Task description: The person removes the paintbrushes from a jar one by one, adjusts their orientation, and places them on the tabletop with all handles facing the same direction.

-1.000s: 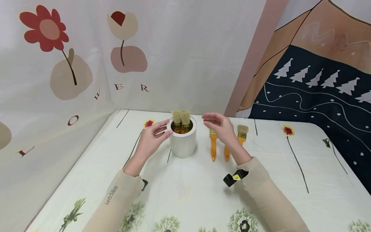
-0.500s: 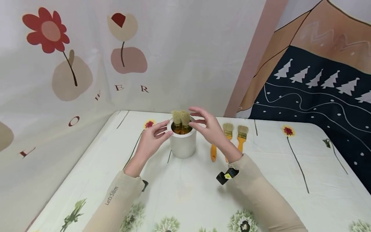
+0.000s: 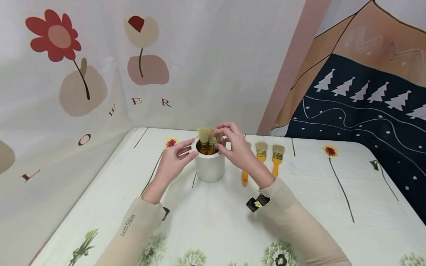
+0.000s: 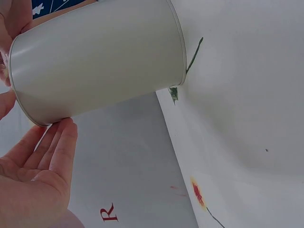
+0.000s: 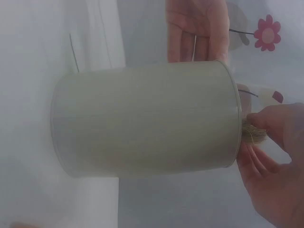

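Observation:
A white cylindrical container [image 3: 210, 170] stands upright at the far middle of the table. Several paintbrushes [image 3: 203, 134] stand in it, pale bristles up; their handles are mostly hidden inside. My left hand [image 3: 169, 164] touches the container's upper left side at the rim, fingers fairly straight and thumb toward the front. Over the right side of the opening, my right hand [image 3: 235, 148] pinches a paintbrush by its bristles [image 5: 254, 133] between thumb and fingers. Three paintbrushes with orange handles lie to the right, among them a middle paintbrush [image 3: 261, 148] and a rightmost paintbrush [image 3: 278, 152]; my right hand partly covers the nearest one.
A white flower-print cloth [image 3: 213, 221] covers the table. Behind it hangs a pale printed curtain [image 3: 206, 74], with a dark tree-patterned cloth [image 3: 359, 99] at the right. Each wrist carries a small black camera [image 3: 257, 203].
My right hand has moved left from above the lying brushes to the container's opening, and its fingers have closed on a brush's bristles. My left hand stays at the rim.

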Motion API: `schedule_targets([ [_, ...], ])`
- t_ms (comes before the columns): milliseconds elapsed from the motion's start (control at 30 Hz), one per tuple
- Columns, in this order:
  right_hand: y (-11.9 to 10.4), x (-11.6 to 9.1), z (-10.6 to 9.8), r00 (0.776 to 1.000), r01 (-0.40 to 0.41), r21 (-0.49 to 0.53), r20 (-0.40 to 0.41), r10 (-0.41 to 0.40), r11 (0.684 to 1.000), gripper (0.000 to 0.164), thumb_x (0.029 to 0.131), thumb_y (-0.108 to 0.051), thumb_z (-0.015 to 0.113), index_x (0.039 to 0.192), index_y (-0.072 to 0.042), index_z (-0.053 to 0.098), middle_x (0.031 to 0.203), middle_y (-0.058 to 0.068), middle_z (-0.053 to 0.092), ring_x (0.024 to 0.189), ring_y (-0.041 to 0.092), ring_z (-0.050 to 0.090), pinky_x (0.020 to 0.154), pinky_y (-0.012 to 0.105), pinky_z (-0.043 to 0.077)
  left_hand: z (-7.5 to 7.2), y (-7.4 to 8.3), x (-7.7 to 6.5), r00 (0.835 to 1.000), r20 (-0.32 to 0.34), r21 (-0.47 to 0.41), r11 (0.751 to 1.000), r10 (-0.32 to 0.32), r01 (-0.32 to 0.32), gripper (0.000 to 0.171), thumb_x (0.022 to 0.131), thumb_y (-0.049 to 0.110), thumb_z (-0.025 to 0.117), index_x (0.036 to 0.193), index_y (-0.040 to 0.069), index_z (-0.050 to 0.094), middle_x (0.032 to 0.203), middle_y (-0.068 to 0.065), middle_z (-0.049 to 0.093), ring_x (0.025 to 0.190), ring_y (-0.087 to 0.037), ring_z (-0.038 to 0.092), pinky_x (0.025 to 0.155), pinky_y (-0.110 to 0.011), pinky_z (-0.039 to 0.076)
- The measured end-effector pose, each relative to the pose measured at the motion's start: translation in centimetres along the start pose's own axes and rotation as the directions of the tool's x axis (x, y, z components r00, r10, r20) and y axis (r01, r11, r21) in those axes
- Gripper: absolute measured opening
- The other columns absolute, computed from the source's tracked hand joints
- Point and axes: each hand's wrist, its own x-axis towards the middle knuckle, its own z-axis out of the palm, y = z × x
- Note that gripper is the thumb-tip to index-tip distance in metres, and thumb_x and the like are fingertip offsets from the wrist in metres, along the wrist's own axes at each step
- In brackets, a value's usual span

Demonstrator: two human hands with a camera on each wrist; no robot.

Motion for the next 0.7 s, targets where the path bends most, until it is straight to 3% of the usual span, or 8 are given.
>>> schedule_targets([
  [200, -0.11, -0.11, 0.01, 0.997, -0.042, 0.045, 0.064, 0.039, 0.998, 0.027, 0.094, 0.001, 0.061, 0.121, -0.005, 0.06, 0.114, 0.011, 0.067, 0.097, 0.023, 0.067, 0.089, 0.036, 0.061, 0.01, 0.02, -0.05, 1.0, 0.003, -0.006, 1.0, -0.008, 0.008, 0.051, 0.094, 0.018, 0.071, 0.142, 0.008, 0.056, 0.145, -0.012, 0.057, 0.131, -0.03, 0.058, 0.102, -0.035, 0.054],
  [367, -0.04, -0.15, -0.07, 0.994, -0.066, 0.043, 0.089, 0.062, 0.997, 0.038, 0.091, 0.004, 0.055, 0.127, -0.007, 0.058, 0.117, 0.011, 0.067, 0.098, 0.024, 0.066, 0.091, 0.038, 0.059, 0.03, 0.06, -0.01, 1.0, 0.002, -0.005, 1.0, 0.002, -0.002, 0.051, 0.094, 0.018, 0.071, 0.141, 0.006, 0.056, 0.145, -0.013, 0.057, 0.131, -0.031, 0.058, 0.102, -0.035, 0.054],
  [700, 0.23, -0.04, -0.27, 0.984, -0.124, 0.041, 0.134, 0.117, 0.991, 0.049, 0.094, -0.003, 0.066, 0.14, -0.011, 0.051, 0.113, 0.011, 0.07, 0.101, 0.024, 0.067, 0.091, 0.041, 0.059, 0.04, -0.04, 0.0, 1.0, 0.004, -0.008, 1.0, 0.002, -0.002, 0.05, 0.094, 0.019, 0.07, 0.141, 0.007, 0.056, 0.145, -0.012, 0.057, 0.131, -0.03, 0.059, 0.102, -0.036, 0.055],
])
